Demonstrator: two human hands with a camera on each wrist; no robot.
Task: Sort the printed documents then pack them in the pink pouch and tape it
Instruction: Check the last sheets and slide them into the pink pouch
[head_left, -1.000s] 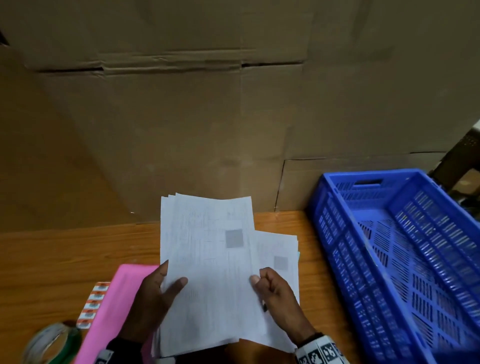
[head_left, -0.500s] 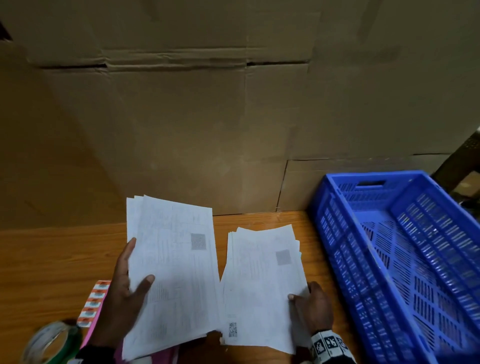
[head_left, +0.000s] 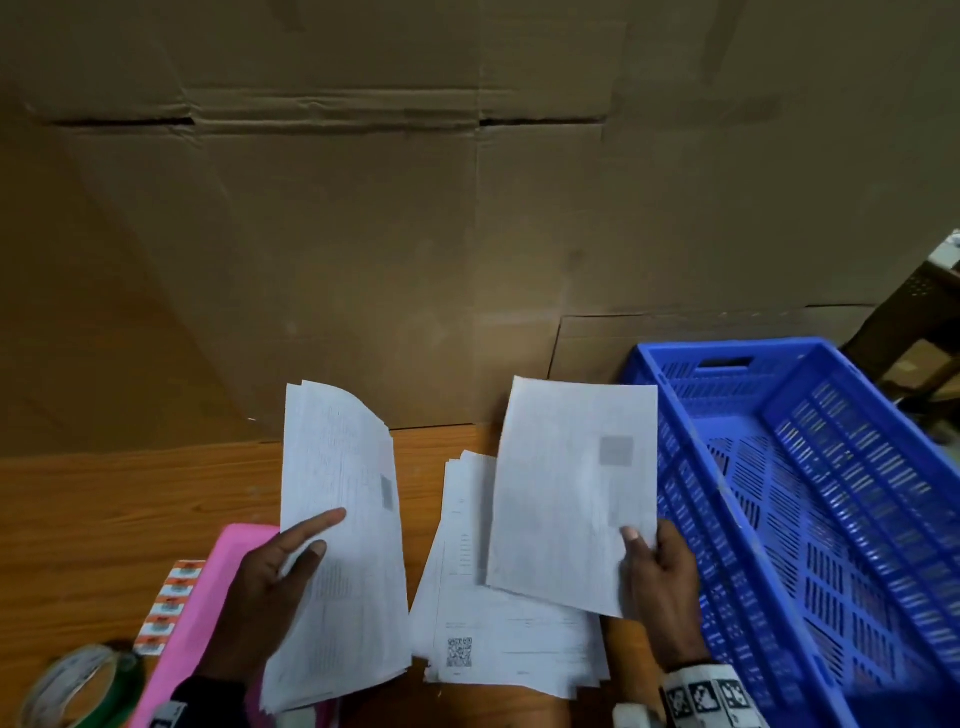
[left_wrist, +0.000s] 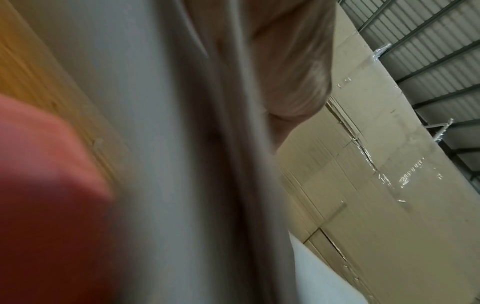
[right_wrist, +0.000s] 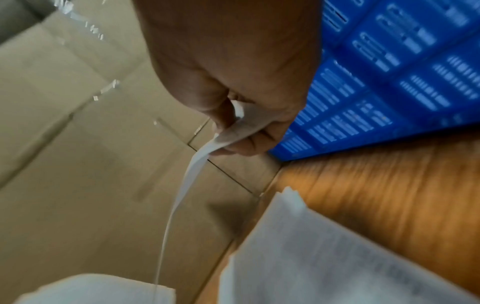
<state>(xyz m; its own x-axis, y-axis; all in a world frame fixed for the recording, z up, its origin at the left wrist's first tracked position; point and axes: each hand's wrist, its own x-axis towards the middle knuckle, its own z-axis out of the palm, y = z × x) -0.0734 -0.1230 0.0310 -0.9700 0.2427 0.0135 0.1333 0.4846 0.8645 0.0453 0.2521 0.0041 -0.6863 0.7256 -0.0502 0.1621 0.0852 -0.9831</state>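
Note:
My left hand (head_left: 280, 577) holds a thick stack of printed documents (head_left: 343, 540) upright over the pink pouch (head_left: 208, 613), with the thumb and a forefinger on its front. My right hand (head_left: 657, 571) pinches a single printed sheet (head_left: 571, 488) by its lower right corner, lifted above a second pile of documents (head_left: 498, 639) lying on the wooden table (head_left: 104, 514). In the right wrist view the sheet (right_wrist: 197, 164) runs edge-on from the pinching fingers (right_wrist: 246, 142). The left wrist view is blurred, filled by paper (left_wrist: 161, 144) and a pink blur.
A blue slatted crate (head_left: 831, 519) stands at the right, close to my right hand. Cardboard boxes (head_left: 467, 234) wall off the back of the table. A roll of tape (head_left: 78, 686) and a strip of orange-and-white labels (head_left: 171, 603) lie at the lower left.
My right hand has lifted one sheet off the top of the right-hand pile. The left stack has tilted more upright and turned edgeways.

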